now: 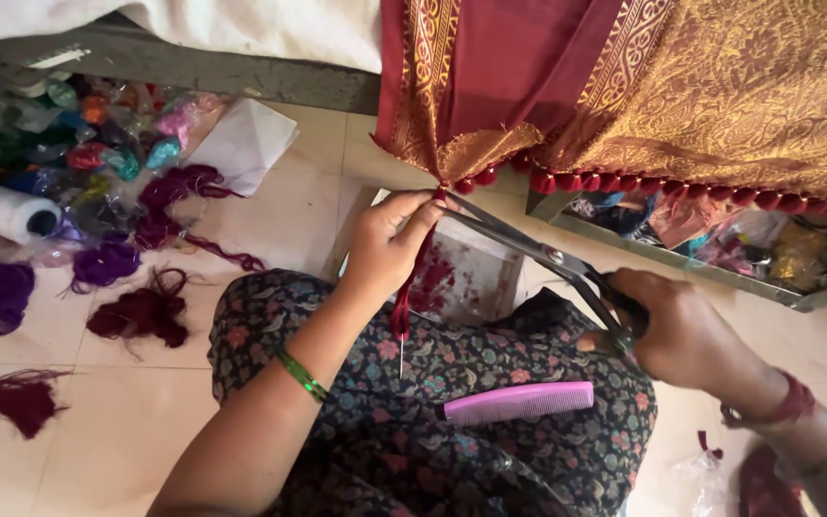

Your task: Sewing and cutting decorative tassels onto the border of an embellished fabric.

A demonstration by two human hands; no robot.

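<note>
My left hand (390, 244) pinches a bundle of maroon threads (412, 287) that hangs from the corner of a maroon and gold sari (681, 86); a needle dangles at the threads' lower end. My right hand (686, 330) grips large steel scissors (538, 254), their blades apart with the tips at the threads just below the sari's edge. A row of maroon tassels (643, 184) lines the sari's hem to the right. A pink comb (519, 402) lies on my lap, on the dark floral fabric (452, 364).
Bundles of maroon and purple thread (141, 311) lie on the tiled floor at the left. A white thread cone (2, 209) and bags of coloured thread (98, 144) sit at the far left. A metal tray (720, 254) of materials stands under the sari.
</note>
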